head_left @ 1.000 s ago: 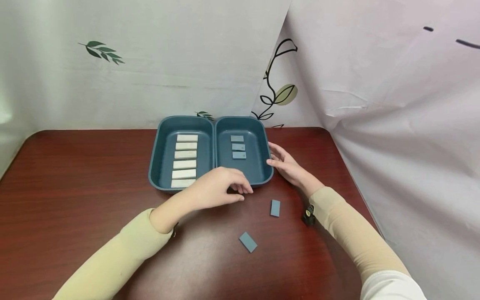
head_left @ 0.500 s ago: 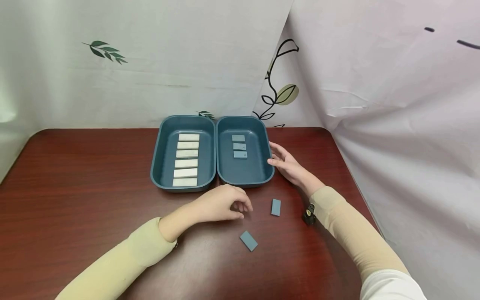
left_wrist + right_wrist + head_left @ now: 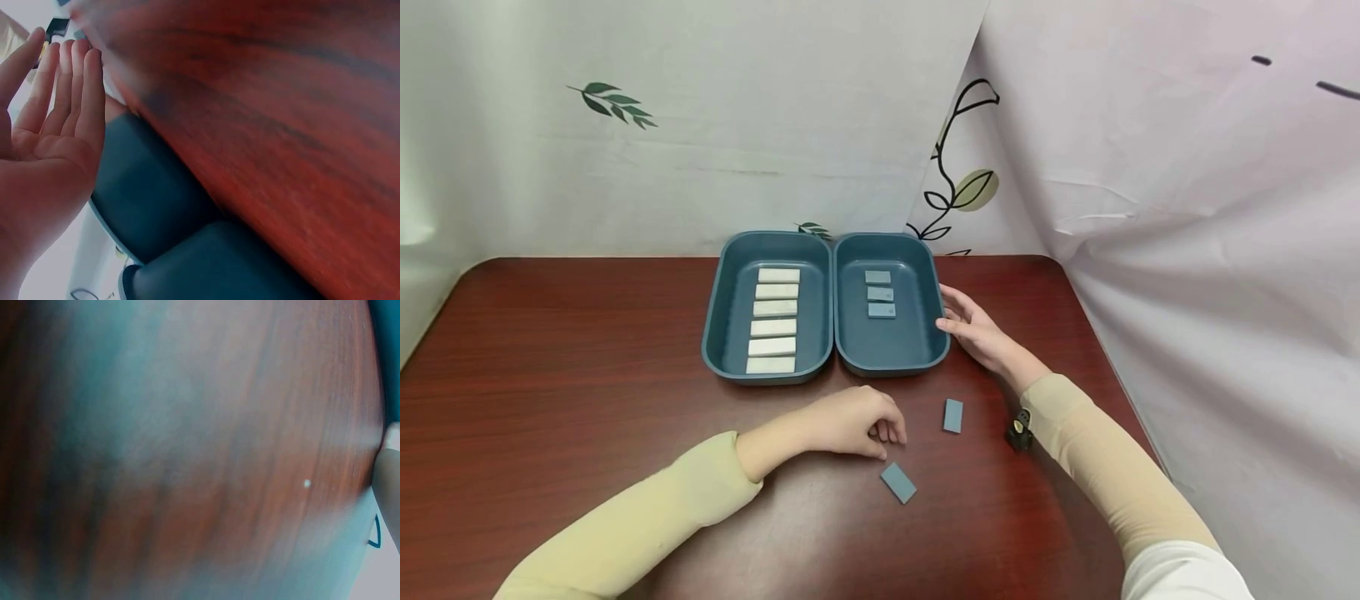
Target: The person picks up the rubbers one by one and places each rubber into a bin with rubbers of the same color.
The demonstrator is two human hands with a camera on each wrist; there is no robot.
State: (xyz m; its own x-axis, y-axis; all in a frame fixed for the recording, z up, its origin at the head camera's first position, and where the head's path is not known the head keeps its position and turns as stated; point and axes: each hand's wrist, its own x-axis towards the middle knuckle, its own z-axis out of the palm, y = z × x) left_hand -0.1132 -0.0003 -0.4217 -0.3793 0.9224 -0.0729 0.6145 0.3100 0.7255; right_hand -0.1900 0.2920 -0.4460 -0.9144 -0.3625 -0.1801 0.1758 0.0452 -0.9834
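My left hand [image 3: 853, 421] hovers low over the table with its fingers loosely bent and nothing in them. Just beyond its fingertips, on the near side, lies a blue-grey rectangular block [image 3: 898, 483]. A second blue-grey block [image 3: 952, 416] lies farther right, between my hands. My right hand [image 3: 973, 329] rests against the right side of the right blue tray [image 3: 902, 350], thumb at the rim and fingers along the outer wall. Inside that tray, 3 small blue-grey blocks [image 3: 881, 294] form a column. In the left wrist view the left palm [image 3: 56, 150] shows no object.
The left blue tray [image 3: 713, 325] stands against the right one and holds a column of several white blocks [image 3: 775, 327]. Both sit on a dark red wooden table [image 3: 587, 367], near its back edge. White patterned cloth [image 3: 737, 125] hangs behind and at the right.
My left hand has moved from the front edge of the trays toward the near blue-grey block and lower. My right hand has stayed at the right tray. The blocks have not moved.
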